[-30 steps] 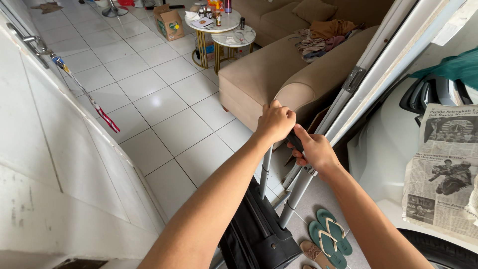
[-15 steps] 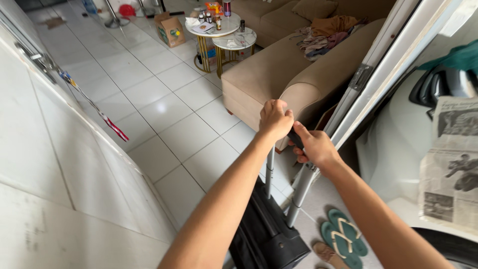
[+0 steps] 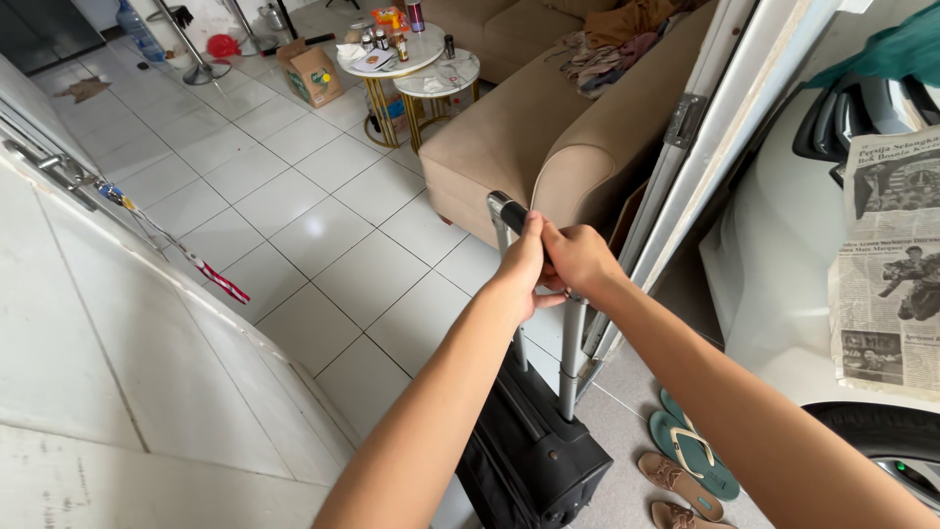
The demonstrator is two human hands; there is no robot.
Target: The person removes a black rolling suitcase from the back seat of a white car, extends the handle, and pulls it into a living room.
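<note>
Below both hands stands the black soft-sided suitcase, upright on the white tiled floor, its silver telescopic handle drawn up. The left hand curls closed around the dark grip bar, and the right hand wraps shut on it just beside, the two touching. The case looks bulky and probably heavy; its fabric would give, so the stiff bar seems the sound place to hold. Right of the hands stand a white door frame and a white car; beyond them is a beige sofa. Near the case lie green flip-flops and brown sandals, which could snag its wheels.
</note>
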